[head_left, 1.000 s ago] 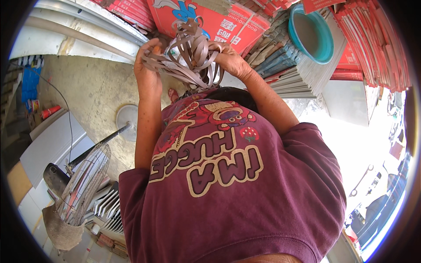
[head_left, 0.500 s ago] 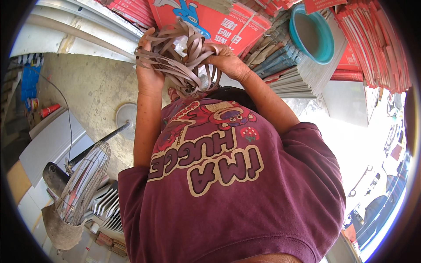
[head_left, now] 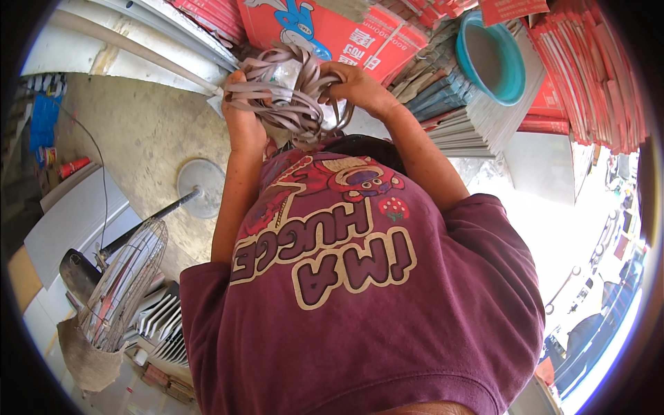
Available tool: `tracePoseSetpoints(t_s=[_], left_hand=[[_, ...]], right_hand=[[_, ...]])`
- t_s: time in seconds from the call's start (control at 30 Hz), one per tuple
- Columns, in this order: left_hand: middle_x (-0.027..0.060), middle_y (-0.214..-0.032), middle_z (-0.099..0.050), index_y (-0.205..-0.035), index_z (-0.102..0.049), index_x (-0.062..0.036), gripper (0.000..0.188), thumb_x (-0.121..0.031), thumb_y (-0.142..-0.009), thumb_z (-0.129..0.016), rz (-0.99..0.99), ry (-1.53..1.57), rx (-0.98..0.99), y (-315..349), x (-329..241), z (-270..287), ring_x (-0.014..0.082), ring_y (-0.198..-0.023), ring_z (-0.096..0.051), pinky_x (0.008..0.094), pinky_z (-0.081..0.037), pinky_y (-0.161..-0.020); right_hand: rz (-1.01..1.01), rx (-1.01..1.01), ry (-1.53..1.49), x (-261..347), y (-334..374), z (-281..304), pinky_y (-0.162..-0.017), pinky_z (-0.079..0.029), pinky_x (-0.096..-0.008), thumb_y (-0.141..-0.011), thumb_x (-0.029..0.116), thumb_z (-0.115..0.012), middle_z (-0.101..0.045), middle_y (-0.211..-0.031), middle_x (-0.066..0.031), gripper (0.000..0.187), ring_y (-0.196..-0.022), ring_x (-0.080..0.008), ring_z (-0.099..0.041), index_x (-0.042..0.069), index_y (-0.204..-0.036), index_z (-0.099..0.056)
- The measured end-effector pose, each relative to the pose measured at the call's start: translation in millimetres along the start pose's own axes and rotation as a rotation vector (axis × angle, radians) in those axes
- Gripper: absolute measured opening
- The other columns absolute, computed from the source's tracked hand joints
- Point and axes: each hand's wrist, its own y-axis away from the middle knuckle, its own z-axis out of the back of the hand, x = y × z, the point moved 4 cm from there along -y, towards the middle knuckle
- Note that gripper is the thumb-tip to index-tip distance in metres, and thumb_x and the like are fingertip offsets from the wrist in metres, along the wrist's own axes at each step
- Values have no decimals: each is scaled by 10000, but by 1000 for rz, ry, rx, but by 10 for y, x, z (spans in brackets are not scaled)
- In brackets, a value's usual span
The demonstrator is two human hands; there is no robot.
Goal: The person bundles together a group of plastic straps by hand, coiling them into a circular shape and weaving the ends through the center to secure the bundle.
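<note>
A loose coil of flat grey-brown strapping [head_left: 304,114] hangs between my hands, its loops overlapping and fanning out. My left hand [head_left: 243,117] is wrapped round the strands on the coil's left side, fingers partly hidden behind them. On the right side my right hand [head_left: 356,90] curls its fingers over several loops and pinches them. Through the gaps in the coil something white and shiny [head_left: 286,75] shows; what it is I cannot tell. Just beyond the coil lies a red printed carton [head_left: 328,38] with a blue cartoon figure.
A turquoise basin [head_left: 512,90] stands on stacked grey sheets [head_left: 477,128] at the right, near piles of red flattened cartons [head_left: 588,83]. At the left a standing fan [head_left: 124,283] has its round base [head_left: 202,187] on the concrete floor. Long pale pipes [head_left: 145,59] run along the upper left.
Both hands and the strapping have shifted slightly to the right. The loops are spread a little wider, and more of the white shiny thing shows through them.
</note>
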Motion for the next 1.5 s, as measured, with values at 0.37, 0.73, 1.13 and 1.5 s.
tracePoseSetpoints(t_s=[0.37, 0.73, 1.13, 1.5], left_hand=[[17, -857, -556, -990, -535, -50, 320, -360, -924, -494, -196, -413, 44, 240, -174, -78, 97, -736, -533, 237, -450, -632], [42, -900, -600, -968, -550, -50, 286, -328, -928, -496, -84, -361, 187, 279, -322, -254, 106, -776, -570, 241, -464, -667], [17, -813, -613, -936, -569, -11, 102, -81, -916, -496, -45, -363, 277, 278, -256, -292, 70, -746, -571, 202, -463, -659], [61, -886, -631, -1038, -572, 16, 179, -58, -885, -515, -39, -410, 502, 344, -293, -97, 105, -745, -599, 212, -474, -659]], right_hand=[[246, -123, 638, 618, 308, -286, -906, -430, -364, -670, 497, -728, -507, -1205, -210, 930, -1086, -277, -536, 0, -1343, -320], [450, -429, 1012, 589, 353, -619, -858, -468, -436, -672, 330, -717, -369, -1290, -266, 875, -1008, -426, -538, 103, -1373, -246], [580, -463, 975, 462, 326, -491, -804, -494, -418, -718, 123, -603, -474, -1213, -235, 513, -987, -380, -560, 45, -1192, -421], [605, -441, 482, 478, 365, -503, -716, -498, -336, -822, 45, -510, -620, -936, -195, 320, -841, -301, -624, 12, -1140, -521]])
